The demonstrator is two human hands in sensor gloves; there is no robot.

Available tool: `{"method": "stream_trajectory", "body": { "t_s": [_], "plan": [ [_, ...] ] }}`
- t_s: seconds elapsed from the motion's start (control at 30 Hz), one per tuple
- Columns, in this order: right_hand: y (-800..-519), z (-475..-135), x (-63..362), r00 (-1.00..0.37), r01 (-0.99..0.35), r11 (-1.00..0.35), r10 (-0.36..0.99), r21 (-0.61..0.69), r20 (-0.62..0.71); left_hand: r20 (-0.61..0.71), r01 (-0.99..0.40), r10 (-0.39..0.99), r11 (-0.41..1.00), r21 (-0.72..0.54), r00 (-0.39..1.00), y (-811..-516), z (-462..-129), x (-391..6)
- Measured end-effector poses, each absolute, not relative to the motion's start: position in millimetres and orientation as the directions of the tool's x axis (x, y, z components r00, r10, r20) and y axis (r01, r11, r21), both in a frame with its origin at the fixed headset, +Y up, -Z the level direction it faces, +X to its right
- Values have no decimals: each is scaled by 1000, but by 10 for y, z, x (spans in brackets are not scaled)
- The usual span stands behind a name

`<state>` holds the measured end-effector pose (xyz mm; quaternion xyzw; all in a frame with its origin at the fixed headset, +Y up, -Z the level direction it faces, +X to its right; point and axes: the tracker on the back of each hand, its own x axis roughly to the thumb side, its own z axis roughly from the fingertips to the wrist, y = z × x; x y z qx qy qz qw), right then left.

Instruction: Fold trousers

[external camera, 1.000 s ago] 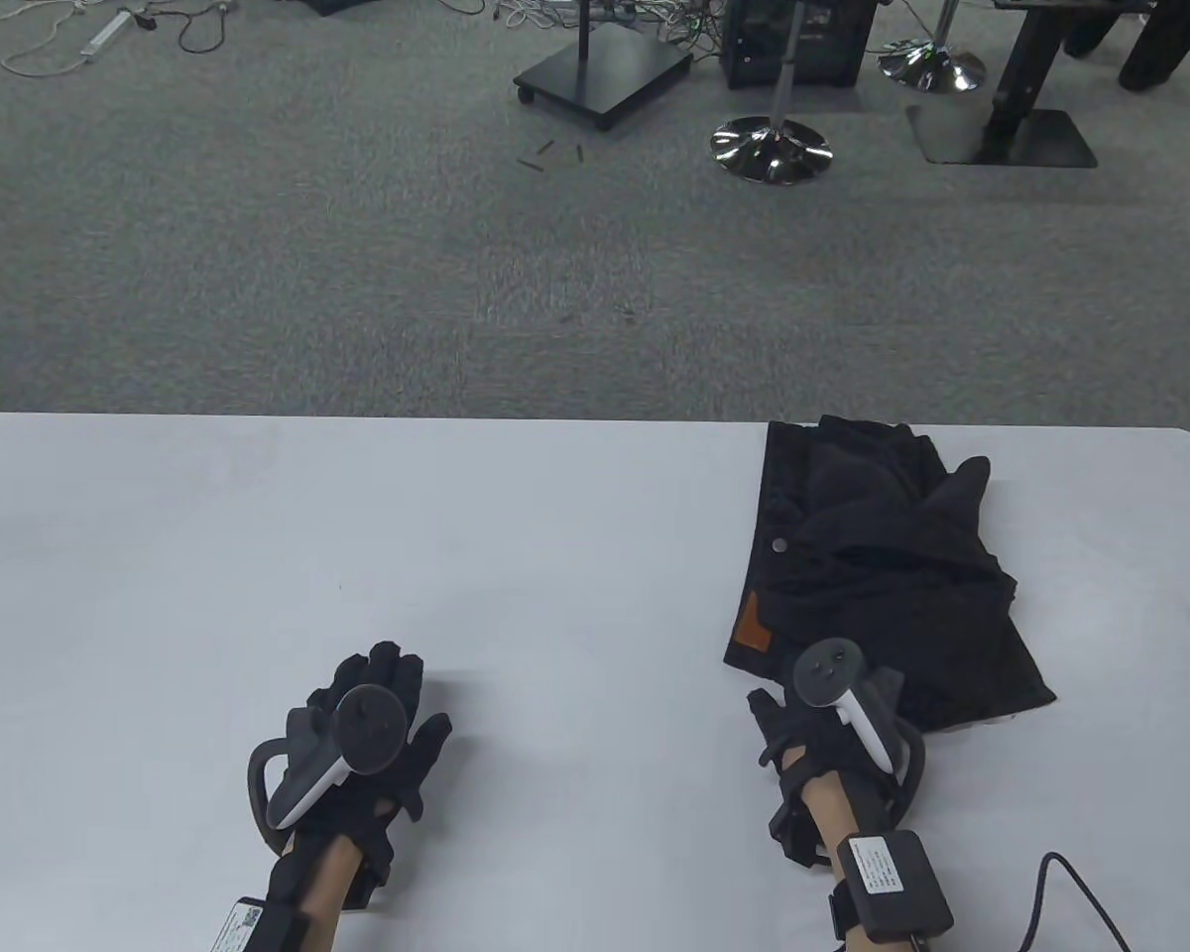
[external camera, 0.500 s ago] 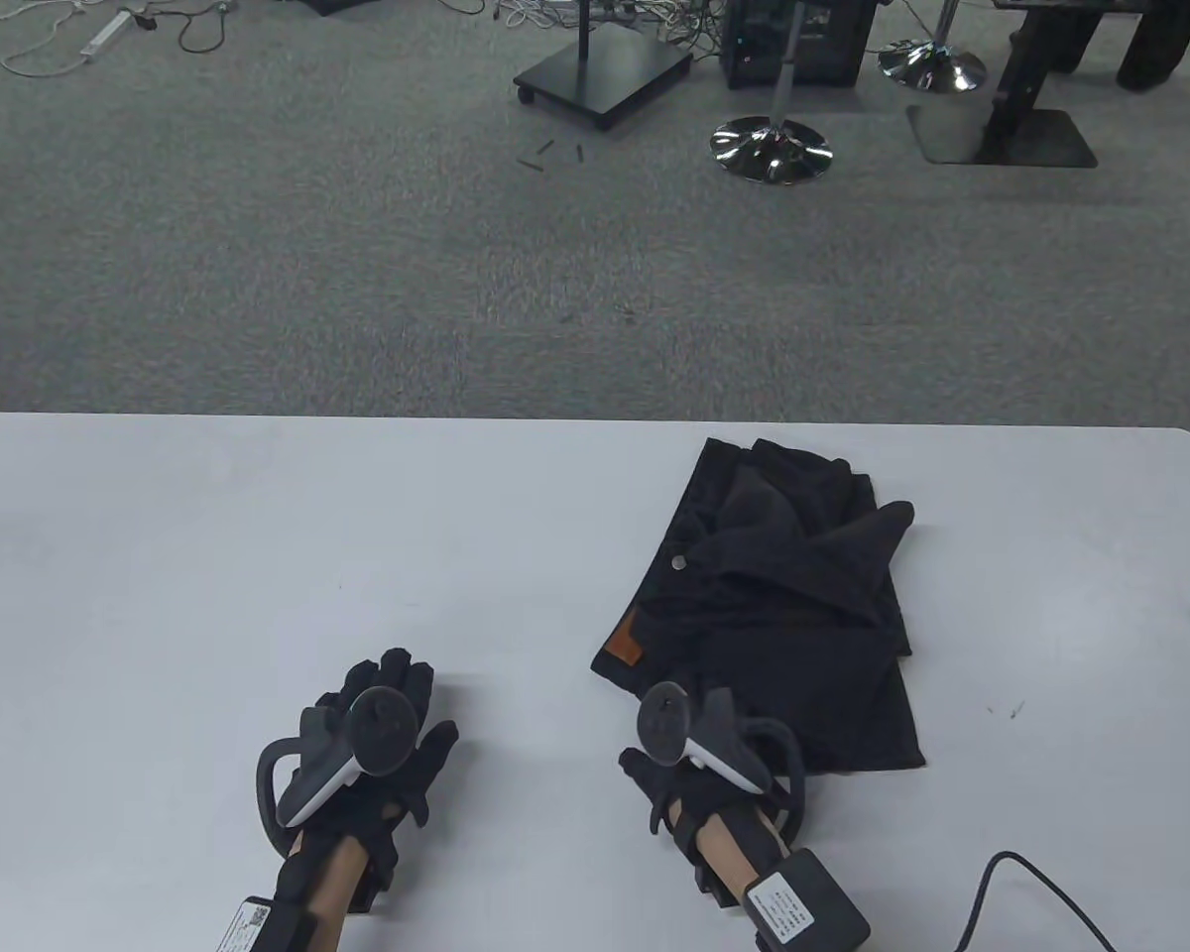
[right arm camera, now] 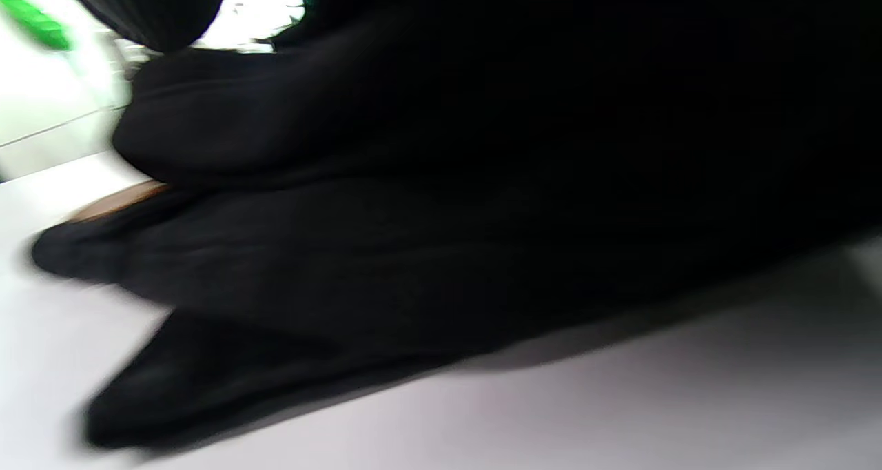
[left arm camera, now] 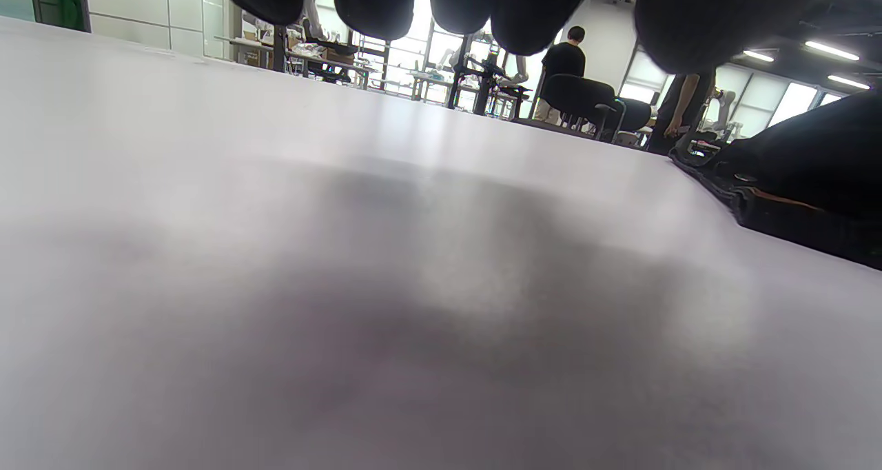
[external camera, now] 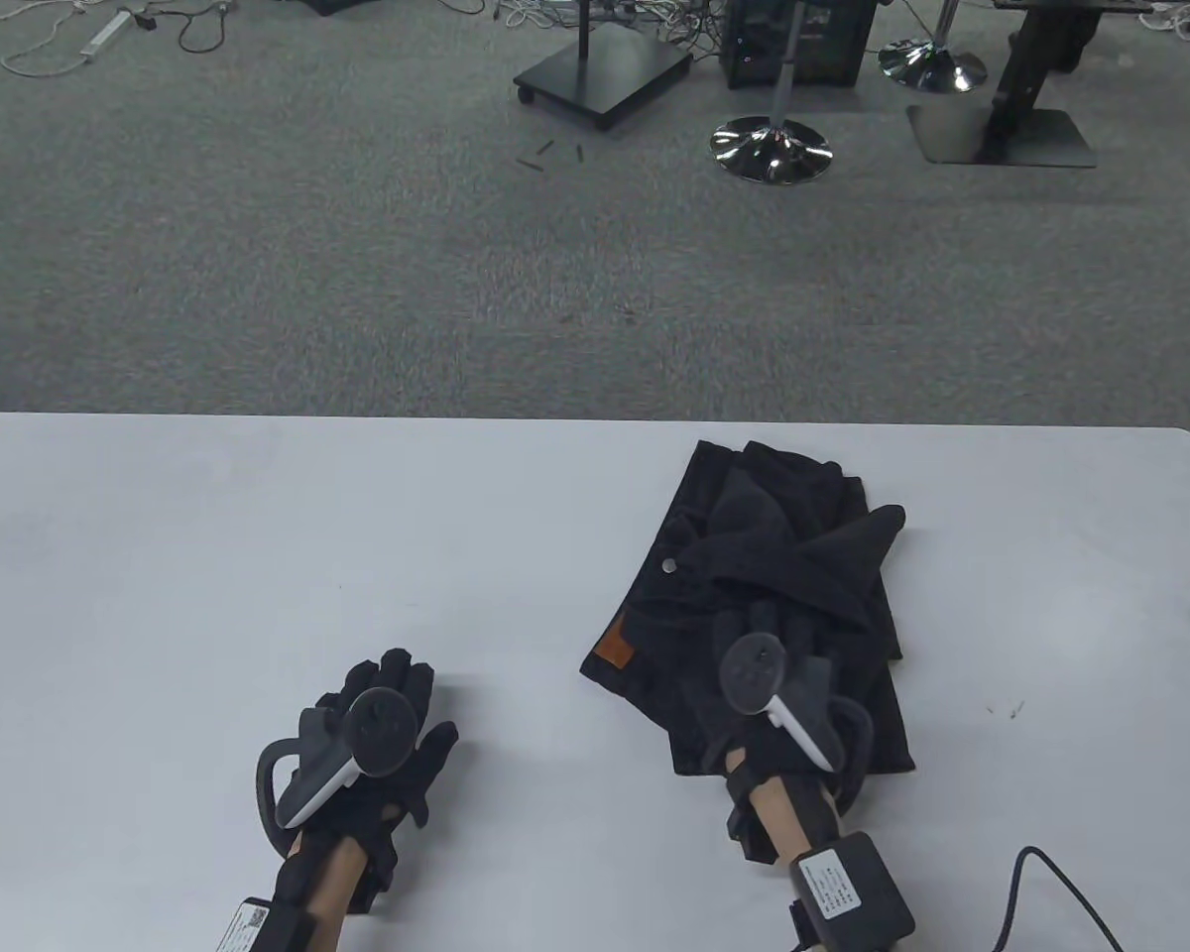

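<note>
The right hand is up on the trousers now — a moment ago it sat at their near edge, and it has slid forward onto the cloth with fingers spread flat. The black bundle itself has travelled left across the white table from near the right end toward the middle — turned a little too, near edge swung left.

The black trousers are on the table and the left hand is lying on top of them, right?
Not quite. It is the right hand that lies on the black trousers, as the table view shows. The left hand rests on the bare table, apart from them.
</note>
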<state>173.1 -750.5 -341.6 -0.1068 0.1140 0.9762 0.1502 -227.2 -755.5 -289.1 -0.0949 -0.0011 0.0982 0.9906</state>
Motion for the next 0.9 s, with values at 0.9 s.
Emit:
{"method": "stream_trajectory", "body": {
  "t_s": [0.9],
  "plan": [
    [-7824, -3261, 812, -898, -273, -856, 390, 439, 204, -8, -199, 202, 956, -214, 979, -7579, -2911, -2238]
  ]
}}
